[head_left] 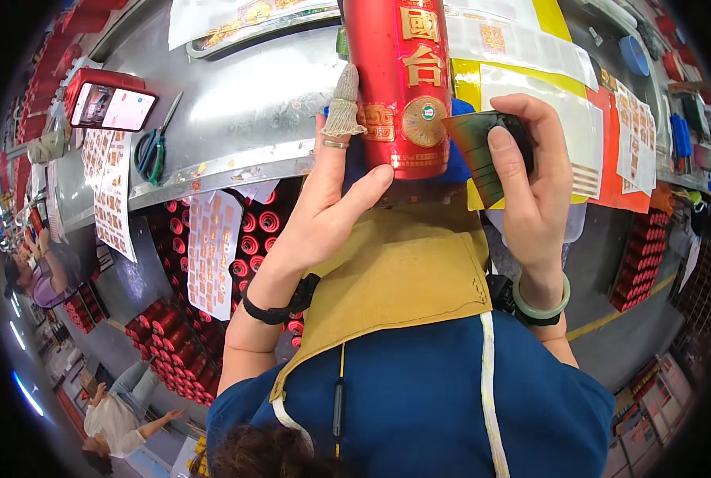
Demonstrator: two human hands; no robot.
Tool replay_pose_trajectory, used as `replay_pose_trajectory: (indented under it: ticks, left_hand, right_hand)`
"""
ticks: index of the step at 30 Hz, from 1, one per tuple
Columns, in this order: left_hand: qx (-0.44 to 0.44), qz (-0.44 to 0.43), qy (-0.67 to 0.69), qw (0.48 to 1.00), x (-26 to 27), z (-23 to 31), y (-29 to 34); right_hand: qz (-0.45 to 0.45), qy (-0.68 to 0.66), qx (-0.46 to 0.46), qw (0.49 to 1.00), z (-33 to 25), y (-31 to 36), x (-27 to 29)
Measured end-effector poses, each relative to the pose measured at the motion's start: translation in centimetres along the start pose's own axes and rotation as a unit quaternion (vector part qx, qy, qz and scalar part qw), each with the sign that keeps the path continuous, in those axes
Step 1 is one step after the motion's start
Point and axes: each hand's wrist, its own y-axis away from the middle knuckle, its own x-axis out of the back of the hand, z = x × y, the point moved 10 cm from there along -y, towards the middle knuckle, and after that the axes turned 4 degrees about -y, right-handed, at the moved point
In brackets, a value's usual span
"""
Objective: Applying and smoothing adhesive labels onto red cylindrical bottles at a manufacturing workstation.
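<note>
Slip and scuff risk at the glossy red cylindrical bottle (393, 88) between my hands.
My left hand (324, 215), half-curled, holds its near end; my right hand (535, 179) pinches a thin dark-green sheet (477, 155) just beside it. A badly angled sheet edge could scratch the round gold medallion (425, 122); a loose left hold could let the bottle roll toward the grey metal tabletop (248, 99) beyond that hand.
</note>
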Motion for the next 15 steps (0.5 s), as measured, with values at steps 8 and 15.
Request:
replay_pose_trajectory:
  ticks: [8, 15]
  left_hand:
    - [-0.058, 0.007, -0.005, 0.998, 0.1, 0.3, 0.0]
    - [-0.029, 0.057, -0.076, 0.995, -0.5, 1.3, -0.4]
  right_hand:
    - [0.003, 0.007, 0.011, 1.000, -0.5, 0.3, -0.6]
    - [-0.005, 0.010, 0.011, 1.000, -0.6, 0.2, -0.9]
